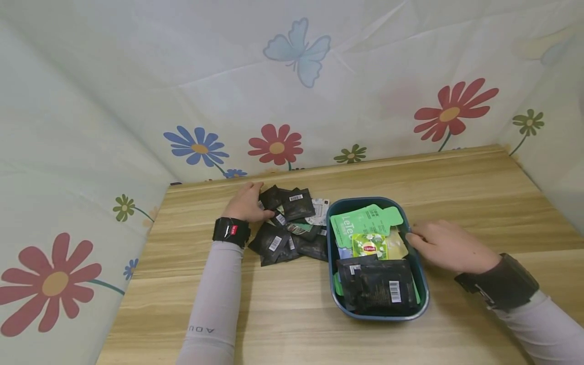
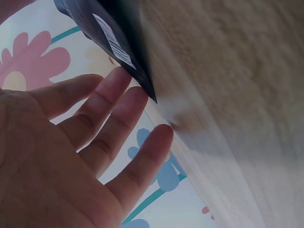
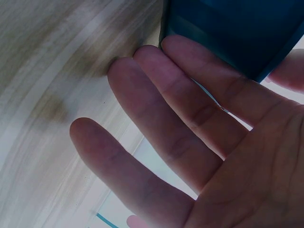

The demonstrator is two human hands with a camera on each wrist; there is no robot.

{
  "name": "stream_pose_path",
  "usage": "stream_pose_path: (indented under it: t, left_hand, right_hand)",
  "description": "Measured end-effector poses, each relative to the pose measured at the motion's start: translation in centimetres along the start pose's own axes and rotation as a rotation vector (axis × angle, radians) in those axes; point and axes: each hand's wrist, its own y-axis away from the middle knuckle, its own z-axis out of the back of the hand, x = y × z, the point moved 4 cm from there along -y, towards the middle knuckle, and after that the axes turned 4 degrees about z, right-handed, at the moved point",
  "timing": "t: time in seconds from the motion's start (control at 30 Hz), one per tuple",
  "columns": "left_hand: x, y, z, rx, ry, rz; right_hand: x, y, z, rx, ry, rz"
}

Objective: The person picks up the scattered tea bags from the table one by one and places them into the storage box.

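Note:
On the wooden table, a loose heap of black sachets [image 1: 298,205] with white barcode labels lies left of a dark blue bin [image 1: 425,304]. My left hand [image 1: 246,203] is at the heap's left edge, thumb and fingers spread. In the left wrist view, its fingertips meet a black sachet [image 2: 102,40], palm empty. Beside the bin's right wall rests my right hand [image 1: 449,246], its fingers extended; the right wrist view shows the index finger against the blue wall [image 3: 228,33]. Inside the bin are green packets [image 1: 356,223], a Lipton tea bag packet [image 1: 370,247] and black sachets [image 1: 388,294].
A white patterned packet [image 1: 319,210] lies between the heap and the bin. Behind and beside the table [image 1: 283,324] hangs a pale curtain [image 1: 219,76] printed with flowers and a butterfly.

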Motion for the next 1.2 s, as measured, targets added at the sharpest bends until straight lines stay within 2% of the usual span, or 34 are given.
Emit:
stream_pose_path:
  t: [0.33,0.4,0.5,0.7,0.83,1.07,1.2]
  left_hand:
    - [-0.2,0.2,0.3,-0.031,0.048,-0.01]
    - [-0.5,0.3,0.8,-0.051,0.068,-0.029]
    - [-1.6,0.7,1.8,-0.088,0.074,-0.098]
    - [-5.7,2.9,4.1,-0.147,0.076,-0.267]
    - [-8.9,4.8,4.9,-0.179,0.047,-0.379]
    - [-14.3,8.3,4.6,-0.218,0.043,-0.607]
    - [-16.3,9.6,3.8,-0.217,0.053,-0.737]
  right_hand:
    - [0.0,0.0,-0.1,0.001,0.005,0.013]
    - [0.0,0.0,-0.1,0.002,0.003,0.012]
    - [0.0,0.0,-0.1,0.001,0.002,0.011]
    - [0.0,-0.1,0.0,0.005,-0.018,0.005]
    - [0.0,0.0,0.0,0.005,-0.023,0.005]
    - [0.0,-0.1,-0.1,0.005,-0.017,0.005]
    - [0.0,-0.1,0.0,0.002,-0.01,0.005]
